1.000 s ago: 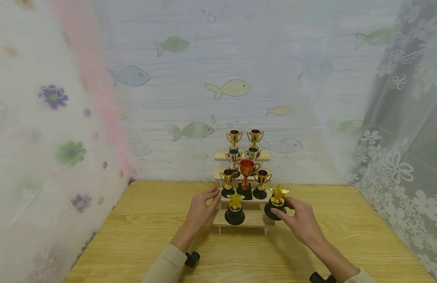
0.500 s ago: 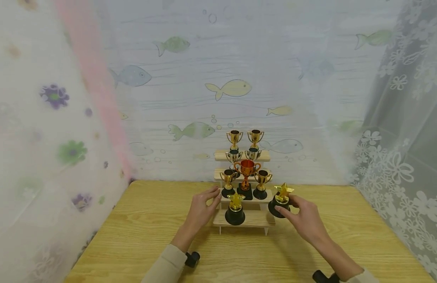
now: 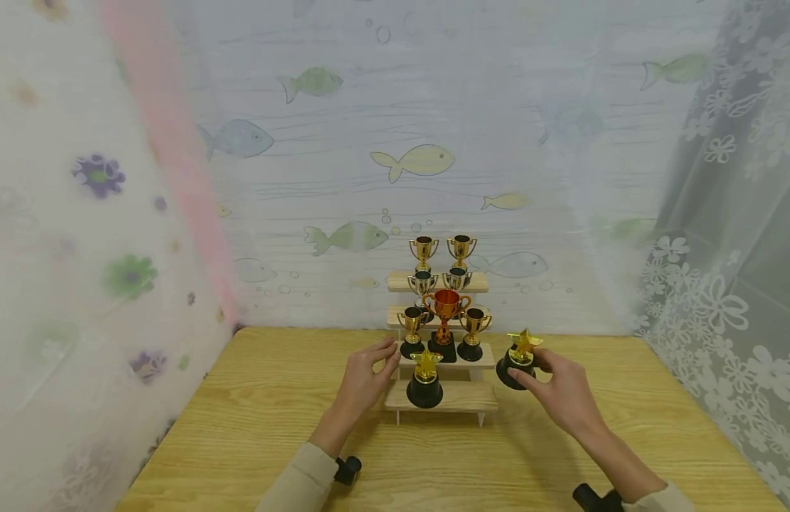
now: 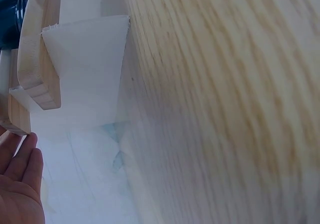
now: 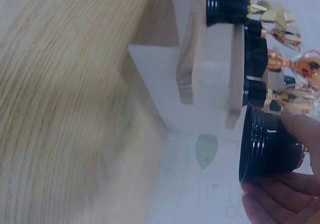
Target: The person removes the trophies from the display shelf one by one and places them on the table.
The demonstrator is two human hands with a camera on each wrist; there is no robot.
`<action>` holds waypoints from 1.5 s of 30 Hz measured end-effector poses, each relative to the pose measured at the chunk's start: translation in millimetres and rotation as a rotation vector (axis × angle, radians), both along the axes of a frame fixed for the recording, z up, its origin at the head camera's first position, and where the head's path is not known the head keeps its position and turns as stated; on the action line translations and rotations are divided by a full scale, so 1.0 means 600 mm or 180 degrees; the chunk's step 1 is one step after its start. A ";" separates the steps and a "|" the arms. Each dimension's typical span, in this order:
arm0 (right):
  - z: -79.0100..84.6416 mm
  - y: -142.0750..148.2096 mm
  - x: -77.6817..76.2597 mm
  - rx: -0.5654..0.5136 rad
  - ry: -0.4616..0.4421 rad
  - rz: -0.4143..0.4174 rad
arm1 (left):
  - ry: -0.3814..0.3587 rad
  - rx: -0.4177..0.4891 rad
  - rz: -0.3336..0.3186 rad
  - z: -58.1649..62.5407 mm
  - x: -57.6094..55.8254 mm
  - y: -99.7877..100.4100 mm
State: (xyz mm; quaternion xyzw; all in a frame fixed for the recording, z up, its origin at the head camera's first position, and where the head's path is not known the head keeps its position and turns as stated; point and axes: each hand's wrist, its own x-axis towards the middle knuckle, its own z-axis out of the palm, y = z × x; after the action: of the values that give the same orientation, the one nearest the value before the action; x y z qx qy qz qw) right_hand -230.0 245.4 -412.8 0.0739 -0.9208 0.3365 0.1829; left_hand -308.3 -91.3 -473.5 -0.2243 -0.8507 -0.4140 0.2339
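My right hand (image 3: 564,395) grips a star trophy (image 3: 518,364) by its black base, thumb in front. It is held off the stand, to the right, its gold star tilted. My left hand (image 3: 361,377) touches the left side of the tiered wooden stand (image 3: 465,397); in the left wrist view its fingers (image 4: 31,166) reach straight to a shelf end. Another star trophy (image 3: 424,387) stands on the lowest shelf, left of centre. One shelf up, an orange cup trophy (image 3: 443,334) stands between two gold cups (image 3: 412,333) (image 3: 473,334).
Two silver cups (image 3: 423,283) (image 3: 456,279) stand on the shelf behind, partly hidden. Two gold cups (image 3: 423,249) (image 3: 461,247) top the stand. It rests on a wood-grain table (image 3: 273,398). A fish-print curtain (image 3: 343,178) hangs behind, with a floral lace curtain (image 3: 721,306) at right.
My right hand has moved right and slightly up with the star trophy, away from the lowest shelf's right end, and the trophy has tilted more. My left hand stays in place.
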 end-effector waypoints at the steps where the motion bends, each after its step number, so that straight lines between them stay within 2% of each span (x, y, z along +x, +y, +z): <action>1: 0.000 0.002 -0.001 0.0009 0.0002 -0.0006 | -0.0002 0.0001 -0.0003 0.000 0.000 0.000; 12: -0.008 0.021 -0.011 0.0098 -0.0156 -0.0098 | -0.0019 -0.0012 0.0020 -0.002 0.000 0.000; 32: -0.017 0.043 -0.028 0.0087 -0.0157 -0.0130 | -0.0071 0.0009 0.0048 -0.001 0.001 0.003; 45: -0.038 0.060 -0.043 0.0102 -0.0175 -0.0160 | -0.0086 0.0048 0.0032 0.005 0.003 0.004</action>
State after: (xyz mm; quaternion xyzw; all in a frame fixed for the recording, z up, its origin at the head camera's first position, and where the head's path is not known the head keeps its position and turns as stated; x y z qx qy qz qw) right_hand -256.1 281.3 -435.8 0.0444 -0.9323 0.3190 0.1647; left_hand -306.4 -88.7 -470.6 -0.2125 -0.8517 -0.4222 0.2261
